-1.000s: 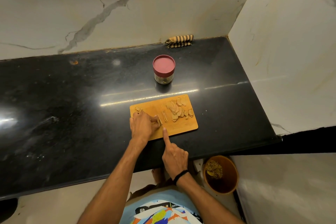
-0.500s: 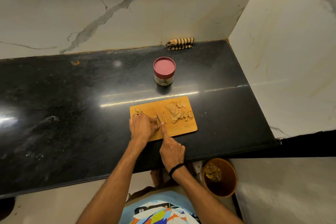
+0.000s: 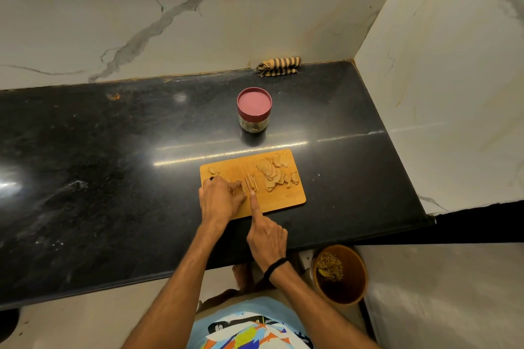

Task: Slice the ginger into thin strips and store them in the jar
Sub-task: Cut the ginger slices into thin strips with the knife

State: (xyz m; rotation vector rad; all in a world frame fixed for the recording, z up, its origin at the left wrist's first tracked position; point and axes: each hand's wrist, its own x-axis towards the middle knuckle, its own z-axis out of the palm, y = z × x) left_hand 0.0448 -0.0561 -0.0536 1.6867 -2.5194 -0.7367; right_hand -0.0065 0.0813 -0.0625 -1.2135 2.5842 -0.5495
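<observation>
ginger [image 3: 241,188] clamped in left hand [image 3: 219,201] grip at board [image 3: 280,198] edge; right hand [image 3: 266,238] grip unclear.

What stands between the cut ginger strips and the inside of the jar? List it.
The red lid sits on the jar, closing its mouth; it has to come off first. The ginger strips lie on the cutting board, and nothing visible lies on the black counter between board and jar.
</observation>
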